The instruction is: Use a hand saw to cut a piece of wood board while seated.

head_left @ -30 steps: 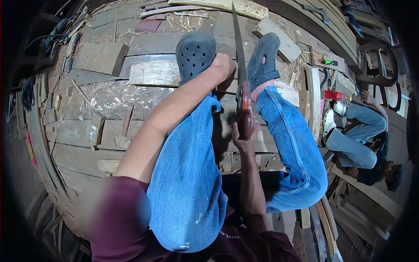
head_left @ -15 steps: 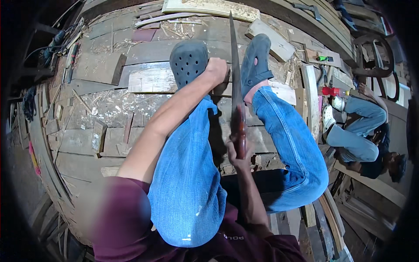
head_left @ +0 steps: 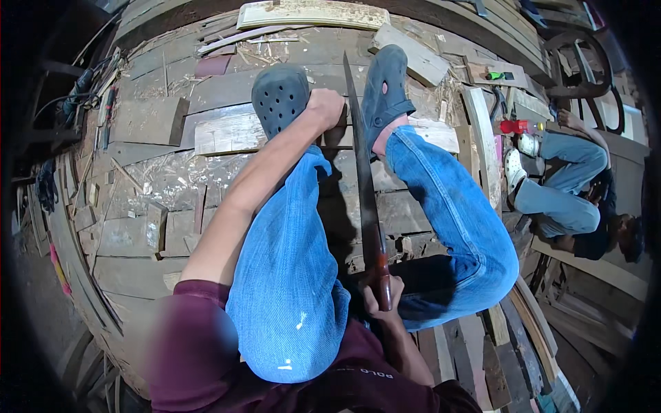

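My left hand (head_left: 323, 104) is curled beside my left dark clog (head_left: 279, 100), over a weathered pale board (head_left: 227, 134) lying crosswise at my feet; what its fingers grip is hidden. My right hand (head_left: 382, 297) is closed round the reddish-brown wooden handle (head_left: 379, 268) of a handsaw, low between my knees. The long, narrow saw blade (head_left: 365, 179) points away from me, crossing the board between my two feet. My right clog (head_left: 382, 86) stands just right of the blade.
A co-worker (head_left: 564, 193) in pale jeans sits at the right, beside a red bottle (head_left: 513, 127). Stacked planks (head_left: 482, 20), offcuts (head_left: 155, 227) and shavings surround me. Cables and power tools (head_left: 79, 89) lie at the far left, and a green-handled tool (head_left: 496, 76) at upper right.
My right hand has pulled the saw back toward my body, so its handle sits lower and the tip has come down. My left hand stays at the board, shifting slightly with the view.
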`<state>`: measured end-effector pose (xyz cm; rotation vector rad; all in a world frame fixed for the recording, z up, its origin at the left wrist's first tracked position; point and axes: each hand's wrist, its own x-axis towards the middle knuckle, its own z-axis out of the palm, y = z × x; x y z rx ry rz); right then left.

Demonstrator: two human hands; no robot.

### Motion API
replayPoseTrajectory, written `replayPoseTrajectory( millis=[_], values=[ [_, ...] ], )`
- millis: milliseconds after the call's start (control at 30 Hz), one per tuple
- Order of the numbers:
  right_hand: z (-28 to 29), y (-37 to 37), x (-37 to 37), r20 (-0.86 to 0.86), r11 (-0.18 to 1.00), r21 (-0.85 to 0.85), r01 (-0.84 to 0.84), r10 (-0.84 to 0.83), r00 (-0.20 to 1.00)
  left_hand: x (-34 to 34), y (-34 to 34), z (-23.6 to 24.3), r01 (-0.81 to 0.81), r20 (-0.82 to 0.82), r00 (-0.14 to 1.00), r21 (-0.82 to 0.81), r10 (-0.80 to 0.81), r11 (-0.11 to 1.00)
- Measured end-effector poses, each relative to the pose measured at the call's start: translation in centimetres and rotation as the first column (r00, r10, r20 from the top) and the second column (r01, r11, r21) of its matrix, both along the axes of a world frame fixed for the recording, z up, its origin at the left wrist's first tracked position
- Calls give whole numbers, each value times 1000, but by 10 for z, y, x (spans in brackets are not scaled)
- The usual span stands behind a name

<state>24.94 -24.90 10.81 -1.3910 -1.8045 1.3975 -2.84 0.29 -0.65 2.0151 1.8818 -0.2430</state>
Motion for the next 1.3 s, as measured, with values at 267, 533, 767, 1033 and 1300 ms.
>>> replayPoseTrajectory(
  millis=[267, 533, 767, 1033, 1300],
  values=[
    [35, -13, 15, 74, 991, -125, 38, -29, 997, -5, 5, 2, -24, 7, 1000, -1, 24, 1000],
    [69, -24, 34, 3, 964, -251, 90, -92, 996, -1, 5, -2, 2, -1, 1000, 3, -2, 1000],
    [79, -35, 45, 34, 991, -109, 72, -69, 997, -2, 7, 7, -16, -19, 1000, -68, 14, 998],
    [92, -38, 44, 70, 989, -131, 65, -56, 996, -7, 10, -2, -11, -3, 1000, -61, 11, 998],
    [116, -29, 30, 56, 984, -148, 95, -88, 995, -13, 6, 12, -30, 9, 999, -74, 31, 997]
  ],
)
